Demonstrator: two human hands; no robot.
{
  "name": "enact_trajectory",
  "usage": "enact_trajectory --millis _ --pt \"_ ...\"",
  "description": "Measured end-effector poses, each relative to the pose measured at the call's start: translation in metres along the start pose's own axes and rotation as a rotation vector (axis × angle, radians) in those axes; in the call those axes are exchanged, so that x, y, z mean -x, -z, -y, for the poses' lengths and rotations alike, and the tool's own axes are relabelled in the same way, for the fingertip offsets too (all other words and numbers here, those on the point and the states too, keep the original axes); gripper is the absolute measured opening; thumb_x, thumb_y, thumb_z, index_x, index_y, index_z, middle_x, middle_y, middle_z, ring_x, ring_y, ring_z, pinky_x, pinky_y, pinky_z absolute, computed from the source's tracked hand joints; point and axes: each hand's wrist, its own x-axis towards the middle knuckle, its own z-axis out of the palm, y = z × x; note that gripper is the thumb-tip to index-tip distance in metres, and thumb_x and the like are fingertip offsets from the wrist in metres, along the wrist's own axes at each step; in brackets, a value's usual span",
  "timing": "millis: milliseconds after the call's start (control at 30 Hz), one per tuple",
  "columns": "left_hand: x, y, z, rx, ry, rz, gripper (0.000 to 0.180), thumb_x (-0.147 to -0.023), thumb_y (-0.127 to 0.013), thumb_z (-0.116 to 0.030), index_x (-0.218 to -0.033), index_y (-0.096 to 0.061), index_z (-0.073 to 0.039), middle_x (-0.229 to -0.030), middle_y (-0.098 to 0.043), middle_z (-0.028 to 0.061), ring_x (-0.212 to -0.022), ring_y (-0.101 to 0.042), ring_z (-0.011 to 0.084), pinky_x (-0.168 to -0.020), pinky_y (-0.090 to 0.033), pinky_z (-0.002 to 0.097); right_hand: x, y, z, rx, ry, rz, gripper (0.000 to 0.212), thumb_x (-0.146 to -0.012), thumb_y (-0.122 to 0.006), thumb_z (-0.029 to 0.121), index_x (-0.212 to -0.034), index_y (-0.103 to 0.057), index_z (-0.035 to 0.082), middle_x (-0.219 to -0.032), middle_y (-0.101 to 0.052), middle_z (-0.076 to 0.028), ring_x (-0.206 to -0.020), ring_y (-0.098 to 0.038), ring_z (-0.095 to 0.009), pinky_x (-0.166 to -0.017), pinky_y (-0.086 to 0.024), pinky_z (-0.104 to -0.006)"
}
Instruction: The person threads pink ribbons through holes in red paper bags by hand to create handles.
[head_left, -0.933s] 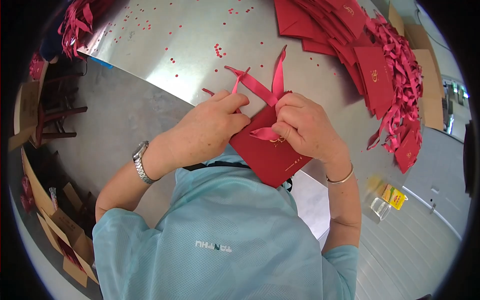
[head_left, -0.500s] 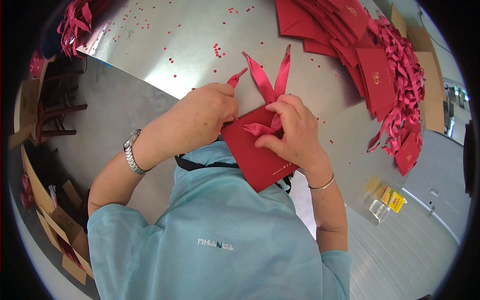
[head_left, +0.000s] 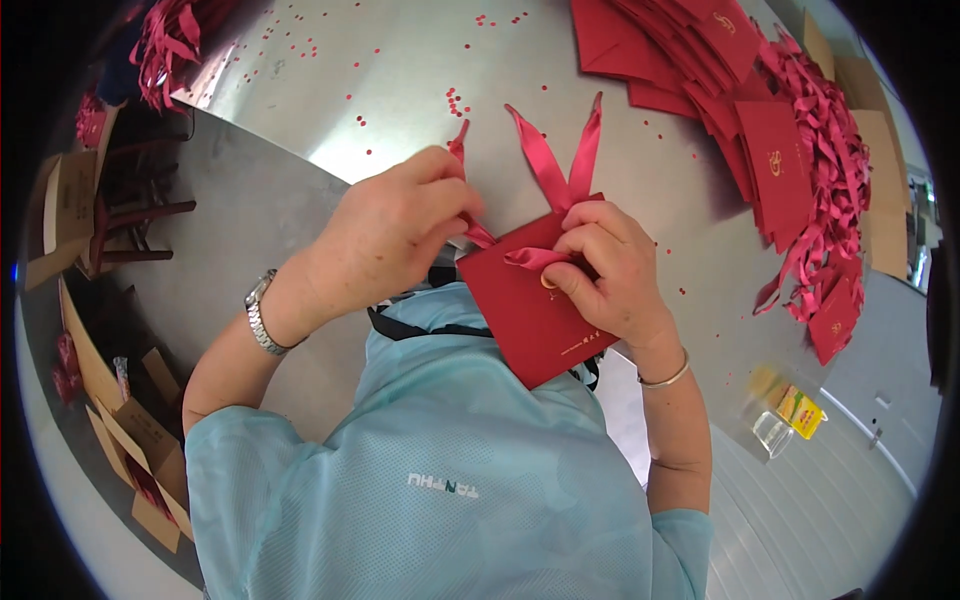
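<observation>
A small dark red paper bag [head_left: 535, 325] with gold print lies tilted against the front of my body, at the table's edge. My left hand [head_left: 400, 220] is closed in a pinch on a pink ribbon [head_left: 478, 233], which stretches from the bag's left corner; its pointed tip sticks up above my fingers. My right hand [head_left: 615, 265] grips the bag's upper right part, thumb on the face. A short ribbon end [head_left: 535, 258] pokes out beside that thumb. Beyond the bag's top edge, two more ribbon tails [head_left: 545, 165] spread in a V on the metal table.
Stacked red paper bags [head_left: 700, 90] and a heap of pink ribbons [head_left: 825, 160] cover the table's right side. Red paper dots [head_left: 455, 103] are scattered about. Another ribbon bundle [head_left: 165, 50] hangs at the far left corner. Cardboard boxes [head_left: 140, 430] stand at the left.
My left hand has drawn away leftward from the bag's corner, and a length of ribbon now shows between them. My right hand keeps its hold on the bag. The whole view has shifted slightly.
</observation>
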Motion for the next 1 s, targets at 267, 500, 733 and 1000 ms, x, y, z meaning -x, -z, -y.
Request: enact_trajectory --millis 267,500,733,1000 --pt "0.008 0.002 0.001 -0.174 0.031 -0.067 0.02 -0.077 -0.072 -0.006 -0.094 -0.061 -0.008 -0.101 -0.056 0.0081 -0.085 -0.062 0.0279 -0.069 -0.053 0.0377 0.002 0.002 -0.001 -0.037 -0.008 0.034 0.025 -0.067 -0.08 0.02 -0.073 -0.058 0.01 -0.088 -0.061 -0.005 -0.077 -0.06 -0.023 -0.07 -0.047 -0.0356" --pt "0.009 -0.001 0.016 -0.448 -0.109 -0.072 0.018 -0.071 -0.067 -0.005 -0.086 -0.058 -0.009 -0.093 -0.054 0.0042 -0.082 -0.059 0.0226 -0.065 -0.052 0.0356 0.004 0.003 0.0 -0.001 0.013 0.061 0.025 -0.068 -0.08 0.022 -0.075 -0.059 0.011 -0.09 -0.062 -0.004 -0.08 -0.06 -0.022 -0.073 -0.046 -0.0351" --pt "0.008 -0.004 0.037 -0.591 -0.185 -0.324 0.015 -0.068 -0.062 0.0 -0.079 -0.058 -0.009 -0.094 -0.057 0.0006 -0.078 -0.059 0.02 -0.061 -0.051 0.0317 0.002 -0.001 0.0 0.096 0.012 0.021 0.026 -0.068 -0.079 0.02 -0.088 -0.065 0.01 -0.092 -0.062 -0.005 -0.082 -0.061 -0.023 -0.072 -0.047 -0.0349" --pt "-0.001 -0.019 -0.014 -0.235 -0.166 -0.494 0.032 -0.068 -0.065 0.006 -0.098 -0.068 -0.005 -0.1 -0.063 0.0115 -0.084 -0.061 0.0282 -0.07 -0.052 0.0367 0.014 0.002 -0.008 -0.247 -0.223 -0.209 0.042 -0.076 -0.062 -0.007 -0.116 -0.058 0.004 -0.104 -0.056 -0.011 -0.072 -0.053 -0.014 -0.063 -0.047 -0.0252"
